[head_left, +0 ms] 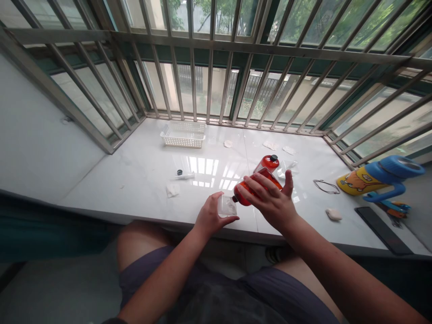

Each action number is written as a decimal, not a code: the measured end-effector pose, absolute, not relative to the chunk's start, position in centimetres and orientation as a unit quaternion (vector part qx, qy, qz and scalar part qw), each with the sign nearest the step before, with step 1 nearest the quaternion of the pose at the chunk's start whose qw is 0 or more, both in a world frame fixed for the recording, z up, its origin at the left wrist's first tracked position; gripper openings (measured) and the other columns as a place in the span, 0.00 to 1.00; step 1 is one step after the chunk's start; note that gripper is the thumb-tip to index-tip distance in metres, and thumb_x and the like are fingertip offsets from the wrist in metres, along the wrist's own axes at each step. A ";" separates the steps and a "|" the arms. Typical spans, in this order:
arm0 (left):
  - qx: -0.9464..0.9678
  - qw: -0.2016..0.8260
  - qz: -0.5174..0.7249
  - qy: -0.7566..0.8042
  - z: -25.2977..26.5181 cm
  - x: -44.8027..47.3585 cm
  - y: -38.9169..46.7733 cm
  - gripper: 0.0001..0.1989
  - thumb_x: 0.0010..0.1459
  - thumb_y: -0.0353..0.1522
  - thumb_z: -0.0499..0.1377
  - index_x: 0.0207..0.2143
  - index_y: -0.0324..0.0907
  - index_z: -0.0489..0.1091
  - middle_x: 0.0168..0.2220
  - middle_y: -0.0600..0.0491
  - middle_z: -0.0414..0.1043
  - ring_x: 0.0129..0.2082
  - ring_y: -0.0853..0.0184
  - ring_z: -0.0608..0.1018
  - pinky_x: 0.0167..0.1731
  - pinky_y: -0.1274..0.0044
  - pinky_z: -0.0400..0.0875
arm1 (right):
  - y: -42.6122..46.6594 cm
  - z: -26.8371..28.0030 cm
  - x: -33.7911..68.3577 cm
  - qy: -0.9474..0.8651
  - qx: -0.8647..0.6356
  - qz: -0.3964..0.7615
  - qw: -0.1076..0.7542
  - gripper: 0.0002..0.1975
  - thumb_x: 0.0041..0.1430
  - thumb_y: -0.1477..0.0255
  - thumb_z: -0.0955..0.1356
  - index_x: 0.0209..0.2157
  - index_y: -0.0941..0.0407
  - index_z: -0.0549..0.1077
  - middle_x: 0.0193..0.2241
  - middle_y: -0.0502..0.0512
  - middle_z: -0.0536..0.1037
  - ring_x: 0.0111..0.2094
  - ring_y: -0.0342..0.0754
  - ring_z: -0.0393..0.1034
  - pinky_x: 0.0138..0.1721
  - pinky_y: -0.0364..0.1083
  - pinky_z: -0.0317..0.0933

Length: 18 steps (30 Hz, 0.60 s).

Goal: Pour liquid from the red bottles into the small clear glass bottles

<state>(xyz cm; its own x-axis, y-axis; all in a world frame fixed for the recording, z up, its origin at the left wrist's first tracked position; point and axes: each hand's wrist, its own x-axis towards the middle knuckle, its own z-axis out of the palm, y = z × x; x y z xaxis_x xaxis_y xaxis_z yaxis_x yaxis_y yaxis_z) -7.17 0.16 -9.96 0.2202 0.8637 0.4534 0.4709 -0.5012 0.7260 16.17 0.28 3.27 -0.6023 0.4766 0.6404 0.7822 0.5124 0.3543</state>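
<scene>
My right hand (273, 200) grips a red-orange bottle (251, 189), tipped on its side with its open neck pointing left. The neck sits just at a small clear plastic cup (227, 206) that my left hand (211, 216) holds above the front edge of the white marble sill (141, 175). A second red-orange bottle (267, 163) with a black cap stands upright just behind my right hand. A clear cup (288, 167) lies beside that bottle.
A white plastic basket (184, 134) sits at the back left by the window bars. Cotton pads (173, 190) lie scattered on the sill. A small black-capped item (184, 174) rests left of centre. At right lie a wire loop (326, 186), a blue-and-yellow bottle (378, 177) and a dark flat bar (383, 230).
</scene>
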 end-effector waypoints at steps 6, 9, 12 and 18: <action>0.743 0.231 0.434 0.455 -10.0 -7.2 0.1 0.49 0.48 0.49 0.78 0.65 0.47 0.58 0.58 0.42 0.74 0.59 0.48 0.80 0.60 0.55 0.77 | 0.0 0.2 16.4 -0.832 -0.439 -0.254 0.225 0.27 0.68 0.82 0.68 0.63 0.45 0.71 0.62 0.52 0.77 0.66 0.57 0.67 0.74 0.74 0.26; 0.738 0.232 0.429 0.467 -10.0 -7.1 0.0 0.50 0.46 0.50 0.78 0.64 0.47 0.59 0.58 0.43 0.74 0.58 0.49 0.80 0.59 0.55 0.78 | -0.1 -2.1 17.1 -0.819 -0.485 -0.181 0.248 0.28 0.67 0.78 0.70 0.65 0.46 0.70 0.64 0.58 0.73 0.66 0.62 0.66 0.74 0.75 0.33; 0.736 0.222 0.422 0.479 -10.0 -7.0 0.0 0.50 0.45 0.50 0.79 0.64 0.48 0.60 0.57 0.44 0.75 0.57 0.50 0.81 0.58 0.57 0.79 | -0.1 -4.3 17.8 -0.778 -0.534 -0.074 0.323 0.31 0.65 0.70 0.72 0.67 0.48 0.67 0.63 0.64 0.70 0.63 0.66 0.67 0.70 0.72 0.51; 0.736 0.201 0.418 0.494 -9.8 -7.1 0.1 0.49 0.47 0.51 0.77 0.65 0.48 0.60 0.58 0.42 0.75 0.58 0.49 0.80 0.59 0.58 0.78 | -0.2 -7.8 18.2 -0.552 -0.687 0.158 0.445 0.43 0.53 0.49 0.78 0.65 0.50 0.66 0.56 0.61 0.78 0.55 0.65 0.74 0.56 0.62 0.70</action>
